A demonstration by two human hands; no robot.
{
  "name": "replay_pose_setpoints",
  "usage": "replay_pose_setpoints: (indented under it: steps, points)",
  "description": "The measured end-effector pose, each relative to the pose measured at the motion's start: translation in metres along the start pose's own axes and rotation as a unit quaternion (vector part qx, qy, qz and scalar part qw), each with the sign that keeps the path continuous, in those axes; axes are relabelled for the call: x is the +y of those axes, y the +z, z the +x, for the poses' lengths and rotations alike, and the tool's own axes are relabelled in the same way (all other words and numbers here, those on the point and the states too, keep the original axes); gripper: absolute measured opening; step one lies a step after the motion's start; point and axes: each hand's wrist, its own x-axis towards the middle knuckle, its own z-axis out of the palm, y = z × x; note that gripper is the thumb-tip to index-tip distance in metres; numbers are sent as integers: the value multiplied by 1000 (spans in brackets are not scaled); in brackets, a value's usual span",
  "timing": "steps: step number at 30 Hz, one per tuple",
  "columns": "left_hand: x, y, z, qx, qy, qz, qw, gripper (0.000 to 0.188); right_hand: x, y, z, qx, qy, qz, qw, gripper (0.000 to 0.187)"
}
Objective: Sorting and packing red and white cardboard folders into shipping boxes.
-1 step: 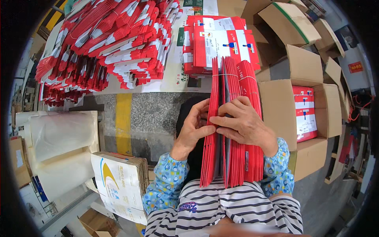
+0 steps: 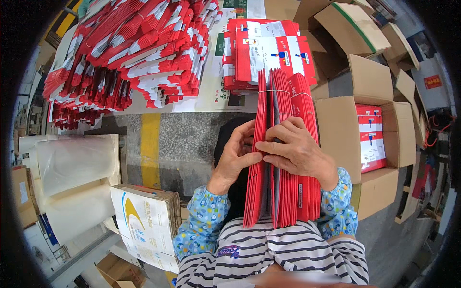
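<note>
A bundle of flat-folded red cartons (image 2: 286, 197) stands edge-up against my striped shirt, with a thin pale band (image 2: 276, 90) around its far end. A dark gap splits a thinner left part from the thicker right part. My left hand (image 2: 232, 156) is closed on the left part, its thumb on the top edges and its fingers partly hidden down the left side. Lying across the right part, my right hand (image 2: 298, 150) has bent fingers reaching over the gap. Its thumb and fingertips press at the edges of the left part, near my left thumb.
Beyond the bundle, a stack of red and white cartons (image 2: 266, 53) sits on the table. A large heap of folded cartons (image 2: 158, 53) fills the table's left. At right, an open cardboard box (image 2: 336, 139) holds red and white packs. Flattened cardboard (image 2: 144, 225) stands at lower left.
</note>
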Motion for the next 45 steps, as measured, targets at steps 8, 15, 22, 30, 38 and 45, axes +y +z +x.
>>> replay_pose_setpoints:
  steps: [8, 15, 22, 30, 38, 45]
  points:
    - [3, 2, 0, -3, 0, -2, 1000, 83, 6, 1, -5, 25, -16, 24, 999, 23]
    - [0, -5, -2, 19, 13, -13, 1000, 83, 2, -5, -2, 60, 12, 62, 996, 18]
    - [-1, -3, -1, 17, 4, -45, 999, 82, 2, -2, 0, -1, 17, 10, 1000, 26]
    - [-3, 2, 0, 10, 8, -41, 999, 80, 3, 0, -1, -21, 10, -9, 1000, 31]
    - [-4, 0, 0, 5, 19, -26, 999, 76, 0, -5, 1, 20, 4, 2, 1000, 19]
    - [-3, 5, 0, 13, 2, -18, 1000, 75, -2, -1, 3, 8, 17, -38, 999, 20]
